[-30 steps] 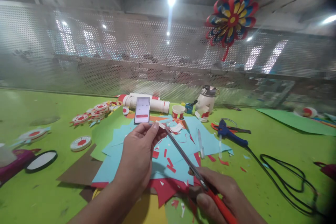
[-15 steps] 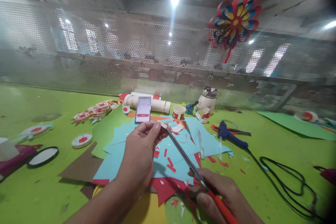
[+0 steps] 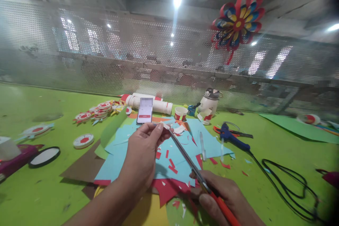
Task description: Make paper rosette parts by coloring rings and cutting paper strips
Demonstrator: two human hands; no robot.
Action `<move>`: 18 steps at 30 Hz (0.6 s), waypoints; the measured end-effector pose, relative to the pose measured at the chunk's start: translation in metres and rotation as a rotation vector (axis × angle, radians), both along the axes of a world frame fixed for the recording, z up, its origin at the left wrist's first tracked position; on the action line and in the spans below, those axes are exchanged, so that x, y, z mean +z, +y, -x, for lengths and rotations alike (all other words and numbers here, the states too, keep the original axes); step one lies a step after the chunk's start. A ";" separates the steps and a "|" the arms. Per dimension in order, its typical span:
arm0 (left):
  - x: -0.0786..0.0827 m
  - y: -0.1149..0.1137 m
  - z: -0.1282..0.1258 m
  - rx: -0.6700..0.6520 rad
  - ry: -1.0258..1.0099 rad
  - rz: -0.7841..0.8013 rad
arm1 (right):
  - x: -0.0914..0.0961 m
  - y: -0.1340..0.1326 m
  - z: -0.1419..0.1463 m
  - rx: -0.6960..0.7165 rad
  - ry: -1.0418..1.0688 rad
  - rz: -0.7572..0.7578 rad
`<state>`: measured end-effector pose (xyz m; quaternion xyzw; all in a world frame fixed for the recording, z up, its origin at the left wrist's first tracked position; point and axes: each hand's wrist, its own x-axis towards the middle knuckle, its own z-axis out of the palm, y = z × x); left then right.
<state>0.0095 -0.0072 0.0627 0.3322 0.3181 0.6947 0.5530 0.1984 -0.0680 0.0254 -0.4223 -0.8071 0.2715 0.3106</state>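
Note:
My left hand [image 3: 141,150] pinches a small piece of white paper [image 3: 165,125] between thumb and fingers, above the pile of coloured sheets. Lower right, my right hand [image 3: 225,190] is wrapped round the red handle of a pair of scissors [image 3: 185,153]. The blades look closed or nearly so, and their tips reach the white paper by my left fingertips. Whether they cut into it I cannot tell. Beneath both hands lie light blue paper sheets [image 3: 116,164], with red scraps [image 3: 172,167] scattered on them.
A phone [image 3: 144,111] stands upright behind my left hand, near white paper-cup rolls [image 3: 161,107]. A cup [image 3: 180,113] and a bottle [image 3: 209,101] are farther right. On the right lies a blue glue gun [image 3: 234,137] with a looped black cable. Round paper pieces [image 3: 83,141] sit left.
The green sheet at the left of the blue paper now curls upward, where it lay flatter before. Both hands and the scissors hold almost the same position.

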 end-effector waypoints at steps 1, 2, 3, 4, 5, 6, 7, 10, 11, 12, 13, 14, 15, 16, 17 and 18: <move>0.000 0.000 0.000 -0.001 0.002 -0.002 | 0.000 0.001 0.000 -0.002 0.002 -0.009; 0.000 0.000 0.000 -0.003 0.004 -0.003 | 0.000 0.001 0.000 -0.005 0.003 -0.014; 0.000 0.000 0.000 -0.004 0.005 -0.005 | 0.000 0.001 0.000 -0.006 0.002 -0.012; 0.000 -0.001 0.000 -0.004 0.006 -0.006 | -0.001 0.001 0.000 -0.003 0.000 -0.008; 0.001 -0.001 0.000 -0.004 0.005 -0.006 | -0.001 0.001 0.000 0.001 -0.003 -0.006; 0.001 -0.001 0.000 -0.003 0.003 -0.005 | -0.001 0.001 0.000 0.000 -0.006 -0.008; 0.000 -0.001 0.000 -0.002 0.000 -0.005 | -0.002 0.000 0.000 -0.006 -0.008 -0.015; 0.000 0.000 -0.001 -0.001 -0.009 -0.007 | -0.003 -0.001 0.000 -0.045 -0.004 -0.054; 0.000 0.000 -0.001 -0.002 -0.013 -0.007 | -0.004 -0.001 0.000 -0.060 -0.002 -0.068; -0.001 0.000 -0.001 -0.004 -0.016 -0.007 | -0.004 -0.001 0.000 -0.071 -0.002 -0.079; -0.001 0.000 -0.001 -0.006 -0.018 -0.007 | -0.004 -0.001 0.000 -0.078 -0.003 -0.087; 0.000 0.000 -0.001 -0.007 -0.018 -0.007 | -0.004 -0.001 0.000 -0.083 -0.004 -0.094; 0.000 -0.001 0.000 -0.008 -0.017 -0.008 | -0.003 -0.002 0.000 -0.086 -0.003 -0.096; 0.000 -0.001 0.000 -0.009 -0.013 -0.009 | -0.003 -0.002 0.000 -0.085 -0.002 -0.095; 0.000 -0.001 0.000 -0.011 -0.008 -0.012 | -0.002 -0.002 0.000 -0.082 -0.001 -0.091; 0.001 -0.001 0.000 -0.013 -0.004 -0.017 | -0.002 -0.002 -0.001 -0.081 -0.001 -0.086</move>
